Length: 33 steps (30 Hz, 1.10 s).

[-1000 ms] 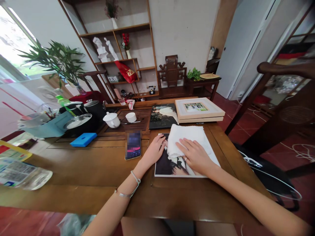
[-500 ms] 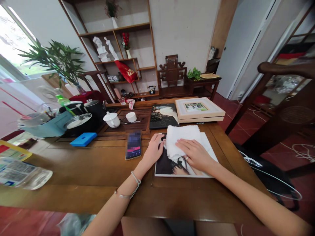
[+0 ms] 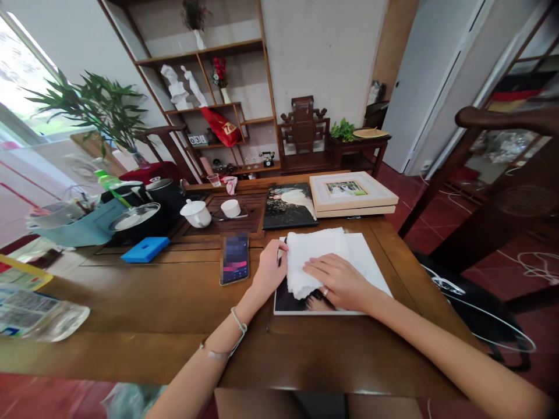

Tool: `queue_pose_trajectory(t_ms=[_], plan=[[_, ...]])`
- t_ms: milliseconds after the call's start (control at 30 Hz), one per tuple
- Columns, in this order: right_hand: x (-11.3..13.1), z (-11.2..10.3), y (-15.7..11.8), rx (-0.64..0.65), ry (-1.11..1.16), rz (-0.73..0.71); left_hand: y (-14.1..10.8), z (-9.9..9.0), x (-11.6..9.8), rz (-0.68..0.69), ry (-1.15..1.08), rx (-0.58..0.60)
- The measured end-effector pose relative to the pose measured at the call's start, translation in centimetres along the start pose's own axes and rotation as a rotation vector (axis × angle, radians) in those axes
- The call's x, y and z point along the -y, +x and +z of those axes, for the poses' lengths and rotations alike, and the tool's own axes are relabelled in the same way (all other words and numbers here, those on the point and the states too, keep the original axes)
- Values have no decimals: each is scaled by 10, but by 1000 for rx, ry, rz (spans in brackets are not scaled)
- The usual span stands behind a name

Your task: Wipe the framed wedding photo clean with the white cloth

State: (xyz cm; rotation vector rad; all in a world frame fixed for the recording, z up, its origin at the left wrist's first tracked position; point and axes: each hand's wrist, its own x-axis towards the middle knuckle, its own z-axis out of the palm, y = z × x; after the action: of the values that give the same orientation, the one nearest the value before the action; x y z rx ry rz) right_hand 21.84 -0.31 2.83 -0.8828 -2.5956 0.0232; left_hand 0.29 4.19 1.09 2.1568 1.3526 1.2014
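A white-edged photo panel [image 3: 375, 265] lies flat on the wooden table in front of me, its dark picture partly covered by a folded white towel [image 3: 321, 241]. My right hand [image 3: 340, 282] presses on the towel with fingers close together and slightly bent; its thumb is hidden. At the panel's left edge, my left hand [image 3: 271, 266] is closed with bent fingers, gripping the edge beside the towel. Some of its fingertips are out of sight. A phone [image 3: 234, 259] with a lit screen rests left of that hand.
Behind the panel lie a dark photo board [image 3: 283, 212] and a cream framed box [image 3: 356, 203]. A lidded white cup [image 3: 196, 213], a small white bowl [image 3: 230, 208], a blue block [image 3: 145, 249] and a clear bottle [image 3: 52, 317] stand leftward. A wooden chair [image 3: 489, 203] is at right.
The towel has slid left and slightly towards me under my right hand, now covering more of the panel's left side. My left hand stays at the edge, its fingers drawn in more.
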Motion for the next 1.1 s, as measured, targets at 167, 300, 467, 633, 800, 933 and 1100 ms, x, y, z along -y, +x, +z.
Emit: queue_pose_trajectory(t_ms=[167,300,467,633,800,933,1100], plan=[[-27,1,-4,-66,-57,222,0,0,-1,12,16,1],[-35,3,-6,-69,-151,334,0,-1,-2,31,26,0],[-10,-2,-7,-2,-107,92,0,0,-1,36,49,21],[6,-10,-5,80,-13,-73,2,-1,-1,45,80,50],[-9,-13,-4,-5,-166,164,2,-2,0,78,99,86],[-25,-13,-5,-40,-285,377,1,-1,2,109,109,100],[-24,-11,-9,-25,-248,314,0,1,2,106,101,97]])
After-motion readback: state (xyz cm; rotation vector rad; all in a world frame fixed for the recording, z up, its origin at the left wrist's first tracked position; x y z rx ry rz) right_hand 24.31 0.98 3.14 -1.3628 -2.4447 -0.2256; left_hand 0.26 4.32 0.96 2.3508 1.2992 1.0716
